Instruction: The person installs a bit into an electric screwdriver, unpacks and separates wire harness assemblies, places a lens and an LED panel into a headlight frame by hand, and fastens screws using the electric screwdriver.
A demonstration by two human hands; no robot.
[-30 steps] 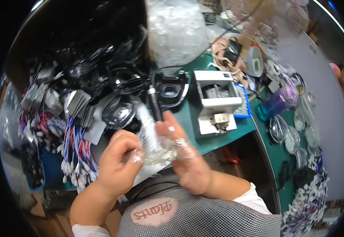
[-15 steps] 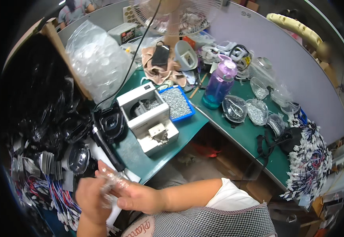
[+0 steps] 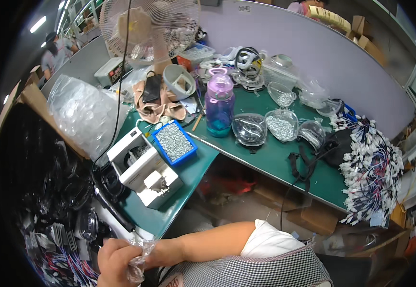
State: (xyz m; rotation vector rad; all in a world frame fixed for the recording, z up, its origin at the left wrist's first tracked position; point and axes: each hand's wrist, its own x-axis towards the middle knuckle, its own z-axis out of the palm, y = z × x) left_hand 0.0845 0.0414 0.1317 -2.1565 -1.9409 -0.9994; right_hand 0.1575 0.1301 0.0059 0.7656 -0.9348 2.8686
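My left hand [image 3: 113, 262] and my right hand [image 3: 156, 249] meet at the lower left edge of the picture. Both are closed on a small crumpled clear plastic bag [image 3: 138, 268], which hides most of the right hand's fingers. My right forearm runs in from the lower right across my checked top. Just above the hands lie a black hose [image 3: 112, 208] and a heap of black parts [image 3: 59, 191]. A small white machine [image 3: 143, 172] stands on the green table [image 3: 275, 160] beyond them.
A blue tray of small metal bits [image 3: 174, 142] sits next to the machine. Farther back are a purple bottle [image 3: 219, 103], a fan [image 3: 148, 26], a big clear bag [image 3: 81, 112] and clear dishes [image 3: 280, 125]. A bundle of white-tagged cables [image 3: 370, 167] lies at the right.
The view has swung up and to the right, so my hands now sit at the lower left edge. They still hold the clear plastic bag between them.
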